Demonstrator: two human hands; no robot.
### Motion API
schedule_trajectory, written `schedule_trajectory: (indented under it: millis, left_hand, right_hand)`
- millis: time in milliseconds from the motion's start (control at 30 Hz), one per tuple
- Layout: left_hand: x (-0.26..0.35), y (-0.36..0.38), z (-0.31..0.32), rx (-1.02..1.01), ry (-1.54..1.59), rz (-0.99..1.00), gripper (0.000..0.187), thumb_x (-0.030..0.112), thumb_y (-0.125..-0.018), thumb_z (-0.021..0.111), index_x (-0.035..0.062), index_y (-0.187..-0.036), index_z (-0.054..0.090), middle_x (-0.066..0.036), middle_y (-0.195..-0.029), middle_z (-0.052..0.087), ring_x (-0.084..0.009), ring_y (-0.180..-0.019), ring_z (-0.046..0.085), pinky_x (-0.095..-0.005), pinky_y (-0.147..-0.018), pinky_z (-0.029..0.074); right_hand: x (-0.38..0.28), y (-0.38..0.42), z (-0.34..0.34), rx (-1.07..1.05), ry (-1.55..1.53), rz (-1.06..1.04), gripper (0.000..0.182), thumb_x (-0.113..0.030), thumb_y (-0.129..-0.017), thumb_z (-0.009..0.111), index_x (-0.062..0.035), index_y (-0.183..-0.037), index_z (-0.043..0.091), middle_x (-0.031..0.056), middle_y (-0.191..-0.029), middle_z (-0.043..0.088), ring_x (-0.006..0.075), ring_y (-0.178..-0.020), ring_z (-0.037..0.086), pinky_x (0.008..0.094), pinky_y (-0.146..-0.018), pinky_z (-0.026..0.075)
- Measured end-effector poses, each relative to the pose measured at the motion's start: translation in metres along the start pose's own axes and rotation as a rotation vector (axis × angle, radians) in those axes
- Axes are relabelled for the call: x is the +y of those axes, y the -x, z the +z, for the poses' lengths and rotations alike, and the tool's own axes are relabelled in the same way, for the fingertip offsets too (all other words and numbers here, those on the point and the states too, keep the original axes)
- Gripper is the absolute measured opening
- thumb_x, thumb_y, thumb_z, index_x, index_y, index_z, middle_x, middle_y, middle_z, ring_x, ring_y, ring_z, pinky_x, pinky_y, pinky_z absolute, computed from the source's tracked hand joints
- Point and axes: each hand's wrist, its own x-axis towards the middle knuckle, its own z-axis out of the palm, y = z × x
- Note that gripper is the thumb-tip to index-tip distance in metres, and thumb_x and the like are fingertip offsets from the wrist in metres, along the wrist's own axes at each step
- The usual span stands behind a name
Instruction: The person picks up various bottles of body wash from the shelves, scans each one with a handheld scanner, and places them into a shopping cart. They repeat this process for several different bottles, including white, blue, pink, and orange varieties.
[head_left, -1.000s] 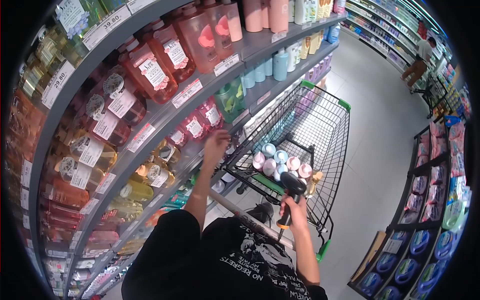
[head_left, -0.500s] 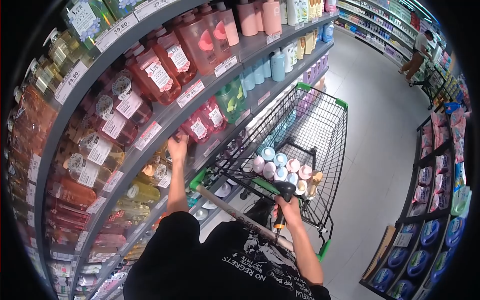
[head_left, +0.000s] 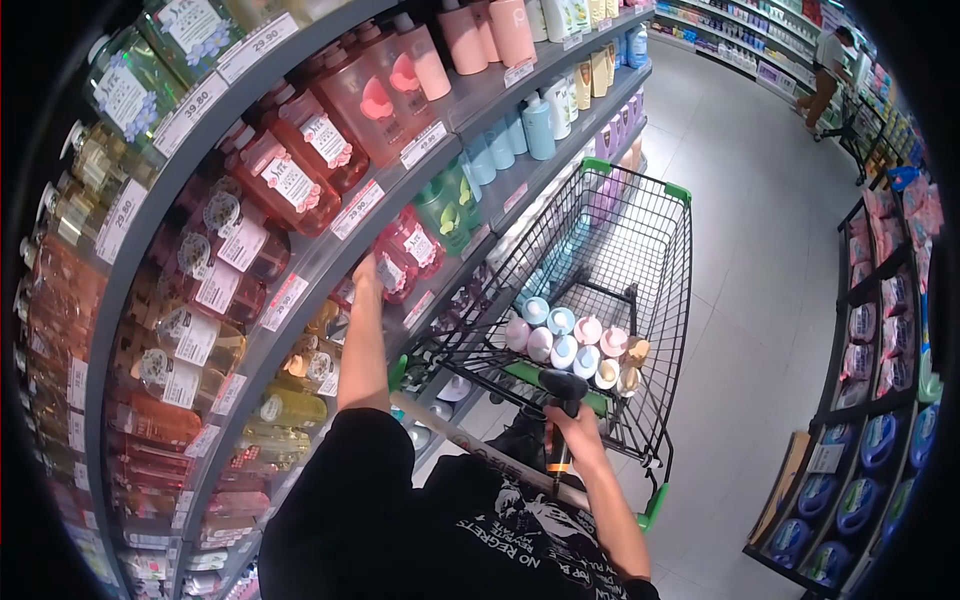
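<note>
My left hand reaches under a shelf edge, beside red pump bottles with white labels. Its fingers are hidden by the shelf and bottles, so I cannot see what they touch. In my right hand is a black handheld scanner with an orange band on its handle, held upright over the cart handle. In front stands a wire shopping cart with green corners. Near its close end, several pale blue, pink, white and golden-topped bottles stand in a cluster.
The curved shelf on my left is packed with red, green, yellow and clear bottles above price tags. To the right is a low rack of blue and pink packs. Farther up the aisle, a person stands by another cart.
My left hand has gone deeper beneath the shelf edge, and its fingers have passed out of sight. My right hand keeps the scanner near the cart handle. The view has shifted slightly.
</note>
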Motion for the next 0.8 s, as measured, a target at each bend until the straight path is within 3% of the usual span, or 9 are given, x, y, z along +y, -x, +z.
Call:
schedule_trajectory:
  millis: [433,500,533,600,633,700,733,800]
  left_hand:
    - [0.013,0.03,0.006,0.283,-0.649,-0.302,0.064,0.047,-0.069,0.079,-0.0014,-0.108,0.066,-0.024,-0.134,0.048,-0.033,-0.117,0.048,-0.044,-0.099,0.039]
    - [0.0,0.041,0.005,0.4,-0.631,-0.061,0.069,0.052,-0.059,0.083,-0.002,-0.099,0.069,-0.031,-0.116,0.054,-0.0352,-0.11,0.053,-0.048,-0.096,0.042]
    - [0.0,0.049,0.006,0.397,-0.633,-0.06,0.069,0.052,-0.059,0.083,-0.002,-0.099,0.069,-0.031,-0.116,0.054,-0.0352,-0.11,0.053,-0.048,-0.096,0.042]
    - [0.002,0.063,0.008,0.638,-0.47,0.1,0.054,0.037,-0.063,0.084,-0.0082,-0.089,0.068,-0.023,-0.095,0.065,-0.0341,-0.09,0.057,-0.0492,-0.088,0.044]
    - [-0.011,0.057,0.001,0.632,-0.47,0.103,0.054,0.037,-0.063,0.084,-0.0082,-0.089,0.068,-0.023,-0.095,0.065,-0.0341,-0.09,0.057,-0.0492,-0.088,0.044]
    - [-0.041,0.043,-0.017,0.565,-0.291,0.44,0.042,0.028,-0.068,0.081,-0.0076,-0.087,0.068,-0.021,-0.081,0.067,-0.0348,-0.081,0.059,-0.0485,-0.081,0.046]
    - [-0.029,0.057,-0.02,0.508,-0.223,0.43,0.029,0.017,-0.073,0.076,-0.008,-0.086,0.068,-0.021,-0.082,0.067,-0.031,-0.078,0.062,-0.0442,-0.075,0.049]
    - [-0.02,0.072,-0.023,0.419,-0.031,0.369,0.024,0.008,-0.075,0.073,-0.0083,-0.091,0.064,-0.017,-0.088,0.067,-0.0249,-0.076,0.063,-0.0379,-0.071,0.05]
  right_hand:
    - [0.007,-0.006,-0.005,-0.071,0.001,-0.038,0.014,-0.006,-0.085,0.06,-0.0003,-0.095,0.051,0.0062,-0.062,0.055,0.015,-0.049,0.055,0.0276,-0.045,0.045]
    - [0.006,-0.005,-0.005,-0.074,-0.007,-0.026,0.014,-0.005,-0.085,0.06,-0.0006,-0.095,0.051,0.0059,-0.062,0.055,0.0148,-0.05,0.055,0.0273,-0.045,0.045]
    - [0.006,-0.005,-0.006,-0.071,-0.01,-0.025,0.014,-0.005,-0.085,0.06,-0.0006,-0.095,0.051,0.0059,-0.062,0.055,0.0148,-0.05,0.055,0.0273,-0.045,0.045]
    - [0.008,-0.006,-0.006,-0.06,-0.008,-0.024,0.014,-0.005,-0.085,0.06,-0.001,-0.096,0.051,0.0053,-0.062,0.054,0.0145,-0.05,0.055,0.0273,-0.045,0.045]
    - [0.007,-0.005,-0.006,-0.057,-0.013,-0.026,0.014,-0.005,-0.085,0.06,-0.001,-0.096,0.051,0.0053,-0.062,0.054,0.0145,-0.05,0.055,0.0273,-0.045,0.045]
    - [0.006,-0.004,-0.006,-0.064,0.0,-0.048,0.016,-0.005,-0.085,0.061,-0.0017,-0.095,0.05,0.0049,-0.062,0.054,0.0144,-0.049,0.055,0.0279,-0.045,0.046]
    - [0.004,-0.002,-0.005,-0.059,-0.009,-0.054,0.016,-0.005,-0.085,0.061,-0.0017,-0.095,0.05,0.0049,-0.062,0.054,0.0144,-0.049,0.055,0.0279,-0.045,0.046]
    - [0.0,0.0,-0.001,0.017,0.015,0.002,0.017,-0.006,-0.085,0.063,-0.0023,-0.095,0.05,0.005,-0.063,0.055,0.0145,-0.05,0.055,0.0285,-0.045,0.046]
